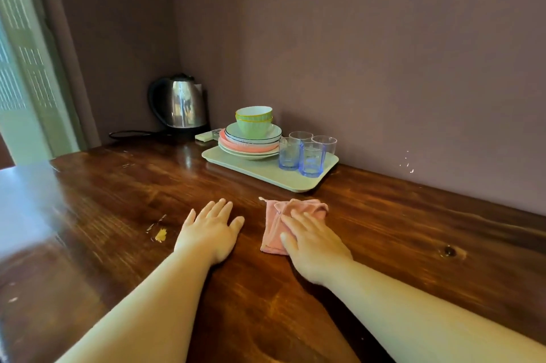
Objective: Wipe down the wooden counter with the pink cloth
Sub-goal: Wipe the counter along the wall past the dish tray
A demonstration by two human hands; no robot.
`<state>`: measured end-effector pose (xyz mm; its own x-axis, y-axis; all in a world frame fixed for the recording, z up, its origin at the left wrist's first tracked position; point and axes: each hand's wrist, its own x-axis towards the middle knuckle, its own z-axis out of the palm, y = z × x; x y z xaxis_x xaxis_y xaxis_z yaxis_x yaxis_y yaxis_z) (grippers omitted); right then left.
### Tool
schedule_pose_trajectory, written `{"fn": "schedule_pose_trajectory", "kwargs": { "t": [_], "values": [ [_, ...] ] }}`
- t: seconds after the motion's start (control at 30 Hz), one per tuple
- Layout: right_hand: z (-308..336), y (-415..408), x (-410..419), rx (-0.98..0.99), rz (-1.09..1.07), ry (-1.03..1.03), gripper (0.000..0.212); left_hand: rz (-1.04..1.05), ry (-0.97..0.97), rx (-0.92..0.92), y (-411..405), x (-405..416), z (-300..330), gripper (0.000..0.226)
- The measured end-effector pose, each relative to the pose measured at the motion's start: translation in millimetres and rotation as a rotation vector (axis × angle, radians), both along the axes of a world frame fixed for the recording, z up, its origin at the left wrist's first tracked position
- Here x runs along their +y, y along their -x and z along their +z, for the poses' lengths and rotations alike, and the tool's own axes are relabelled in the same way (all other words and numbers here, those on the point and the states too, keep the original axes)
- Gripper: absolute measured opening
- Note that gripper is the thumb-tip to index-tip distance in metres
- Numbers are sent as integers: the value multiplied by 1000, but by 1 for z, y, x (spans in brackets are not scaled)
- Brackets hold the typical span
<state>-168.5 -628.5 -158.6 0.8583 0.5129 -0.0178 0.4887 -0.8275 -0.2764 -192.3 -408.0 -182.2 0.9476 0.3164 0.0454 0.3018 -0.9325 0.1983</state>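
The pink cloth (274,225) lies folded and rumpled on the dark wooden counter (118,203), just in front of the tray. My right hand (313,244) presses flat on the cloth with straight fingers, covering its right half. My left hand (211,228) rests flat on the bare wood a short way left of the cloth, fingers straight and close together. A small yellow crumb or stain (161,235) marks the wood to the left of my left hand, beside a pale scratch.
A pale green tray (251,169) stands behind the cloth, against the wall, holding stacked plates (251,145), green bowls (254,123) and several blue glasses (310,160). A steel kettle (183,104) with its cord sits in the back corner. A knot (449,251) shows at right.
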Motion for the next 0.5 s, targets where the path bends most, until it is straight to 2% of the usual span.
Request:
{"fn": "schedule_pose_trajectory", "kwargs": {
  "t": [0.1, 0.17, 0.23, 0.33, 0.5],
  "values": [
    [13, -23, -10, 36, -132, 62, 55, -16, -4, 25, 1, 2, 2, 66],
    [14, -27, -4, -23, -177, 161, 55, -14, -7, 54, 2, 1, 2, 65],
    [5, -23, 1, -59, -116, 224, 57, 21, 3, 139, -3, -3, 12, 64],
    [1, -32, -21, 33, -58, 140, 57, 132, -17, 315, -24, -19, 41, 67],
    [11, -75, -67, 4, -287, 177, 56, 134, 2, 279, -36, -63, 29, 67]
  ]
}}
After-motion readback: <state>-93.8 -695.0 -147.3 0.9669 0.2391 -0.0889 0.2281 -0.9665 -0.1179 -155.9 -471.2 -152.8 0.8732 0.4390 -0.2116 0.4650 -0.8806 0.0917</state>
